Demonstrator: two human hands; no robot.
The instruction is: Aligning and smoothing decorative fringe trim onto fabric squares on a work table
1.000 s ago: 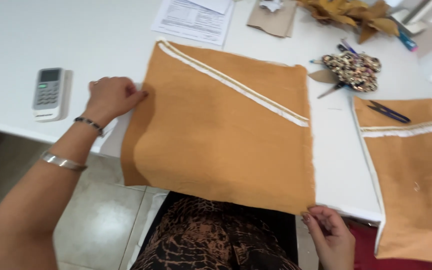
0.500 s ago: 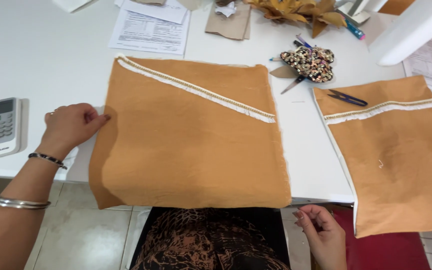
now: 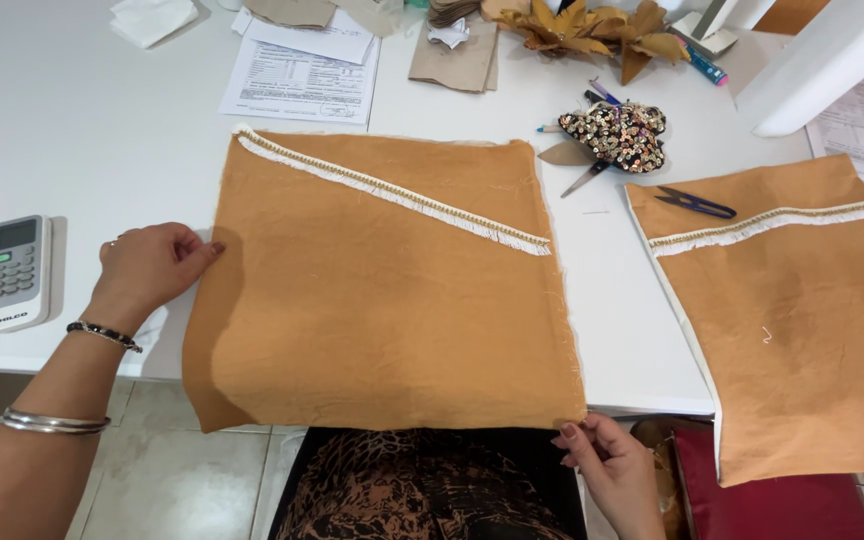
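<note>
Two hands point(image 3: 152, 268) hold orange fabric point(image 3: 382, 290) near white papers point(image 3: 302, 75).

**Around the white work table**

A white remote control point(image 3: 18, 272) lies near the left edge of the white table point(image 3: 82, 130). Printed paper sheets point(image 3: 302, 75) sit at the top, with a folded white cloth point(image 3: 152, 18) to their left and brown cut pieces point(image 3: 457, 55) to their right. Golden fabric leaves point(image 3: 592, 25) are heaped beside a sequinned patch point(image 3: 616, 135), which partly covers a pair of scissors point(image 3: 584, 180). On the right, a second tan fabric panel point(image 3: 802, 330) with white fringe trim carries blue thread snips point(image 3: 694, 204).
</note>
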